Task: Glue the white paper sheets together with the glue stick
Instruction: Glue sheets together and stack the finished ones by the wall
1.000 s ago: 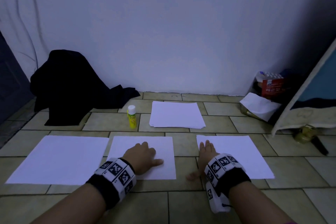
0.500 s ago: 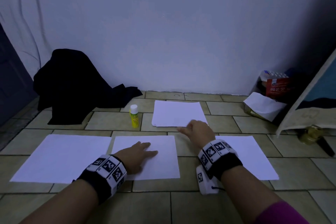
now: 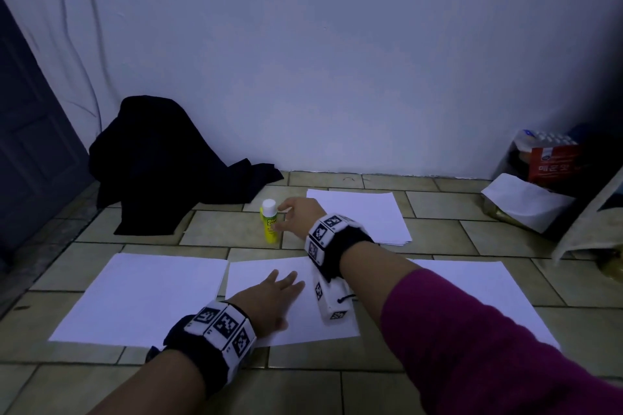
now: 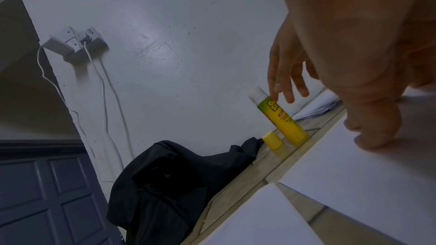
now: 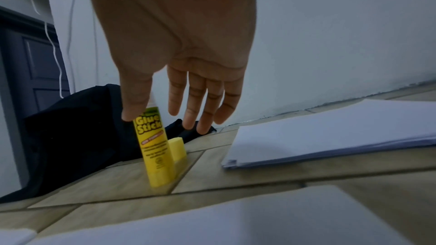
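Left wrist band [image 3: 215,335]: black cuff ringed with white blocks bearing black square-coded markers. Right wrist band [image 3: 332,239]: same pattern, with a white marked block [image 3: 332,300] and short black cord beneath. Right forearm: magenta sleeve [image 3: 488,340]. Left forearm bare.

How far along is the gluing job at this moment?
Done: three sheets lie side by side on the floor, the middle sheet under the flat left hand. In hand: the right hand reaches the upright glue stick, fingers spread, not yet gripping. Left: spreading glue and joining sheets; no glued sheets are visible.
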The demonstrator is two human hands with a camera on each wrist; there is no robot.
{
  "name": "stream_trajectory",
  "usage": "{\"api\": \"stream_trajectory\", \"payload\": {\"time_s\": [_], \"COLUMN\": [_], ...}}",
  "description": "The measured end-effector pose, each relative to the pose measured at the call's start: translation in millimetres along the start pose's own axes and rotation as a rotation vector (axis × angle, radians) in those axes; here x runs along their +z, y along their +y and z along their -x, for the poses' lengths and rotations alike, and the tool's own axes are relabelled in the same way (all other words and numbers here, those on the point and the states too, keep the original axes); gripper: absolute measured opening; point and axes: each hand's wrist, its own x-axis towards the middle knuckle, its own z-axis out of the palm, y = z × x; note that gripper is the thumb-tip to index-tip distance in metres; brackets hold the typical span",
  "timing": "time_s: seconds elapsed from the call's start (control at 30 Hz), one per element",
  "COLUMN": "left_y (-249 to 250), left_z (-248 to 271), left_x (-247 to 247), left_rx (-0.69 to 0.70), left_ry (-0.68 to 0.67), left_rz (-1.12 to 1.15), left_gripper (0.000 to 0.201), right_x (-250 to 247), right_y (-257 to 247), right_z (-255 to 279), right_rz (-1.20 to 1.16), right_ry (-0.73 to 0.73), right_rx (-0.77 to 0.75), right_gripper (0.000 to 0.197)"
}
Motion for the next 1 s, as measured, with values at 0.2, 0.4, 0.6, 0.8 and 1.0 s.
{"api": "stream_trajectory", "payload": {"time_s": [0.2,0.4,0.6,0.8,1.0], "left_y": [-5.4,-6.0,8.3,20.0,25.2], "left_z": [-3.4,3.7,-1.2,-6.6,-8.1], "left_x": [0.4,-3.1,-6.3,-8.0,-5.3], "left_rx": [0.009,0.016,-0.019,-0.069,-0.081], "left_ry": [-0.013,0.069,0.185,0.188,0.184], "left_rz": [-0.02,-0.071,-0.108,-0.073,-0.072], "left_gripper": [0.074,0.076,0.072,0.078,0.082], "right_x": [5.6,-14.0,-54.6,-56.3,-37.5], "right_y": [-10.7,8.0,46.6,59.9,53.6], "right_z": [-10.4,0.3,34.3,46.9,49.5], "right_rz": [0.083,-0.18,-0.259,-0.019,0.065], "right_ry": [0.01,-0.005,0.027,0.207,0.178], "right_rx": [-0.02,0.045,0.168,0.154,0.06], "right_gripper": [0.031,0.019,0.04,0.039,0.04]}}
